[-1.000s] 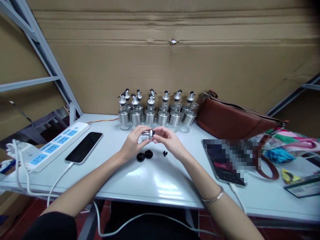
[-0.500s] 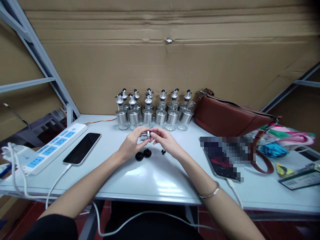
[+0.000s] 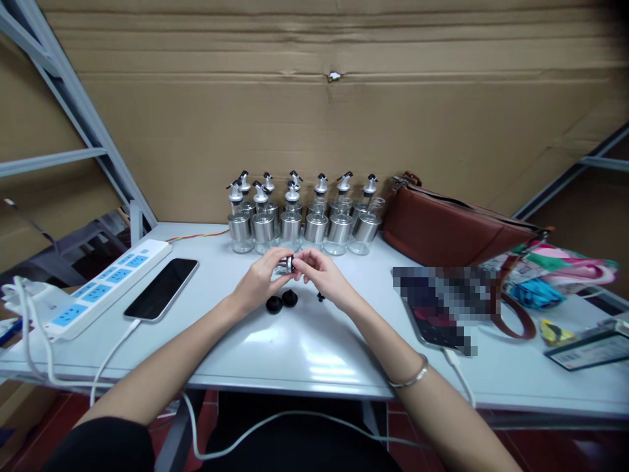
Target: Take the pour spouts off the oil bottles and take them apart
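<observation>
Near the table's middle, my left hand (image 3: 261,278) is closed on a small silver pourer top (image 3: 289,265). My right hand (image 3: 322,272) pinches the black part at the right end of that same piece. Fingers cover much of it. Two round black caps (image 3: 282,301) lie on the table just below my hands. A small black piece (image 3: 321,297) rests under my right hand, partly hidden by it. Behind my hands stand several glass bottles with steel bands (image 3: 290,229), most topped with silver pourers; the front right ones have open necks.
A white power strip (image 3: 109,288) and a phone (image 3: 162,290) lie at the left. On the right are a brown bag (image 3: 452,229), another phone (image 3: 435,321), colourful plastic packaging (image 3: 565,272) and a flat dark-edged box (image 3: 590,347). Cardboard (image 3: 314,131) rises behind.
The view has shifted slightly. My right hand has moved a little over the small black piece and now covers more of it. Both hands keep hold of the silver piece.
</observation>
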`<act>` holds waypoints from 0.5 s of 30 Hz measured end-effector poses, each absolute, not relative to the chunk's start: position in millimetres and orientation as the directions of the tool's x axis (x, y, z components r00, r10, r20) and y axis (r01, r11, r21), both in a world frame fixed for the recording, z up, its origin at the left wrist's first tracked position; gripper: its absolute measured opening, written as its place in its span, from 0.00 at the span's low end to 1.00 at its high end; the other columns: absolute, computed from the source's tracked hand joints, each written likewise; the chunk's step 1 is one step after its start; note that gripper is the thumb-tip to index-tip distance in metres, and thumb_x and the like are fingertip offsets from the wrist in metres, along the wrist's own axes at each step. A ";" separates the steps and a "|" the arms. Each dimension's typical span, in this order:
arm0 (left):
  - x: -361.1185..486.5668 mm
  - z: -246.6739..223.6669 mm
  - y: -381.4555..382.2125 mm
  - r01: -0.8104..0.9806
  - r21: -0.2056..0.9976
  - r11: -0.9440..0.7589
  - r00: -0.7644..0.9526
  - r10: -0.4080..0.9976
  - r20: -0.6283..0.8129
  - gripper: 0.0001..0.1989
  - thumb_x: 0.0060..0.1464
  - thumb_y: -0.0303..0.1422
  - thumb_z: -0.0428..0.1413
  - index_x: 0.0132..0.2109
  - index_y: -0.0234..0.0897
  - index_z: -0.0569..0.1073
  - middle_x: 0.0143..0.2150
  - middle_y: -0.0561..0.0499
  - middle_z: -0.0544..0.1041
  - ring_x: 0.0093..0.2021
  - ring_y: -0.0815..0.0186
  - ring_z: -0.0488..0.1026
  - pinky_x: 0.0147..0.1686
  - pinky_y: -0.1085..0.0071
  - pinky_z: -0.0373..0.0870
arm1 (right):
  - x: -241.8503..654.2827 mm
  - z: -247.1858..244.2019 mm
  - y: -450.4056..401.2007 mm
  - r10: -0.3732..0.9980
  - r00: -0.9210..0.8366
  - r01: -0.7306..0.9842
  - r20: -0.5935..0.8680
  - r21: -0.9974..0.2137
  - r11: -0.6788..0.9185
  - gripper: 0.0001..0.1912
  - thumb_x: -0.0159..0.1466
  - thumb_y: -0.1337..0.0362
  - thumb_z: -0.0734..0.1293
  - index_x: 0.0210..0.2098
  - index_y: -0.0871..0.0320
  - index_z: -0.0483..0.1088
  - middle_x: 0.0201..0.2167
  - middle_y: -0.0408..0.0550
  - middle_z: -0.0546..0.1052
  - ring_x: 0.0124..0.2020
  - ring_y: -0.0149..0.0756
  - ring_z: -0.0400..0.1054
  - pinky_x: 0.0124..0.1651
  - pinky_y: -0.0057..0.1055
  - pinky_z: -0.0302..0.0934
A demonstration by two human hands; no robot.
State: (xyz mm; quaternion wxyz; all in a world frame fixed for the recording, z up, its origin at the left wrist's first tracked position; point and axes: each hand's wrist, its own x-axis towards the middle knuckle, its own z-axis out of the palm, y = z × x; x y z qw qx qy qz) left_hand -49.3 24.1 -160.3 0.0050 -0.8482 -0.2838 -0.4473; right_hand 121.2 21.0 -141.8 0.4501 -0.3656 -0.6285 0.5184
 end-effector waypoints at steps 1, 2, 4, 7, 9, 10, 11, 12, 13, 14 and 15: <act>-49.6 -159.8 24.1 0.486 0.237 -0.841 0.444 0.471 0.762 0.17 0.55 0.30 0.56 0.52 0.36 0.63 0.45 0.45 0.72 0.46 0.64 0.71 0.45 0.66 0.71 | 121.3 -141.3 20.7 0.926 -0.327 -0.008 0.191 -0.980 0.199 0.17 0.54 0.50 0.67 0.31 0.57 0.64 0.21 0.39 0.70 0.23 0.28 0.63 0.27 0.27 0.56; -49.9 -159.4 24.0 0.487 0.227 -0.843 0.449 0.465 0.763 0.17 0.56 0.30 0.55 0.52 0.36 0.63 0.45 0.44 0.72 0.46 0.64 0.71 0.45 0.65 0.71 | 121.5 -140.9 20.4 0.925 -0.327 -0.009 0.194 -0.979 0.203 0.17 0.54 0.51 0.67 0.31 0.57 0.64 0.21 0.39 0.70 0.23 0.28 0.63 0.27 0.27 0.56; -50.3 -158.7 23.9 0.491 0.204 -0.847 0.459 0.451 0.766 0.17 0.56 0.30 0.55 0.52 0.36 0.63 0.46 0.44 0.72 0.47 0.63 0.71 0.46 0.64 0.71 | 121.9 -140.0 19.7 0.923 -0.328 -0.014 0.202 -0.978 0.209 0.17 0.53 0.51 0.68 0.31 0.57 0.63 0.21 0.39 0.70 0.23 0.28 0.63 0.28 0.28 0.56; -50.9 -158.1 24.0 0.500 0.173 -0.848 0.469 0.433 0.769 0.17 0.56 0.31 0.55 0.53 0.36 0.63 0.46 0.43 0.72 0.49 0.61 0.71 0.46 0.62 0.72 | 122.3 -139.2 19.3 0.920 -0.328 -0.025 0.216 -0.975 0.220 0.17 0.53 0.52 0.68 0.30 0.57 0.63 0.22 0.39 0.70 0.24 0.28 0.63 0.28 0.28 0.56; -51.2 -158.1 24.3 0.506 0.159 -0.848 0.474 0.427 0.770 0.17 0.57 0.31 0.54 0.53 0.36 0.63 0.46 0.43 0.72 0.49 0.61 0.71 0.46 0.62 0.72 | 122.5 -139.1 19.3 0.918 -0.329 -0.030 0.223 -0.974 0.226 0.17 0.53 0.51 0.68 0.30 0.57 0.63 0.22 0.39 0.70 0.24 0.28 0.64 0.29 0.28 0.56; -51.5 -158.0 24.5 0.508 0.152 -0.848 0.477 0.424 0.770 0.17 0.57 0.32 0.54 0.53 0.36 0.63 0.46 0.43 0.73 0.48 0.61 0.71 0.46 0.62 0.72 | 122.5 -139.1 19.3 0.917 -0.330 -0.030 0.226 -0.973 0.229 0.17 0.53 0.51 0.68 0.30 0.57 0.63 0.22 0.39 0.70 0.24 0.28 0.64 0.29 0.28 0.57; -51.7 -157.9 24.7 0.512 0.142 -0.847 0.480 0.420 0.771 0.17 0.57 0.32 0.54 0.53 0.36 0.63 0.46 0.43 0.73 0.48 0.61 0.72 0.46 0.62 0.72 | 122.6 -139.1 19.4 0.916 -0.331 -0.030 0.228 -0.972 0.231 0.17 0.53 0.51 0.68 0.30 0.57 0.63 0.22 0.39 0.70 0.24 0.28 0.64 0.29 0.29 0.57; -51.9 -157.8 24.9 0.516 0.131 -0.846 0.483 0.414 0.772 0.17 0.57 0.32 0.54 0.53 0.37 0.63 0.46 0.43 0.73 0.48 0.61 0.72 0.46 0.62 0.72 | 122.6 -139.2 19.4 0.916 -0.331 -0.028 0.229 -0.972 0.233 0.17 0.53 0.51 0.68 0.30 0.57 0.63 0.22 0.39 0.70 0.24 0.28 0.64 0.29 0.29 0.57; -52.1 -157.5 25.1 0.521 0.117 -0.845 0.485 0.406 0.774 0.17 0.57 0.32 0.54 0.53 0.37 0.63 0.46 0.43 0.73 0.48 0.61 0.72 0.46 0.62 0.72 | 122.7 -139.2 19.4 0.916 -0.330 -0.025 0.229 -0.972 0.234 0.17 0.53 0.51 0.69 0.30 0.57 0.63 0.22 0.39 0.70 0.24 0.28 0.64 0.29 0.29 0.57; -52.3 -157.2 25.2 0.527 0.103 -0.844 0.487 0.399 0.777 0.17 0.57 0.32 0.54 0.53 0.37 0.63 0.46 0.43 0.73 0.48 0.61 0.72 0.46 0.62 0.72 | 122.7 -139.2 19.4 0.917 -0.328 -0.022 0.229 -0.972 0.234 0.17 0.52 0.51 0.69 0.30 0.57 0.63 0.22 0.39 0.70 0.24 0.28 0.64 0.29 0.29 0.57; -52.4 -156.8 25.2 0.533 0.089 -0.842 0.489 0.392 0.779 0.17 0.57 0.32 0.54 0.53 0.37 0.63 0.46 0.44 0.74 0.48 0.61 0.72 0.46 0.62 0.71 | 122.8 -139.1 19.3 0.917 -0.326 -0.020 0.228 -0.972 0.235 0.17 0.52 0.51 0.69 0.30 0.57 0.63 0.22 0.39 0.70 0.24 0.28 0.64 0.29 0.29 0.57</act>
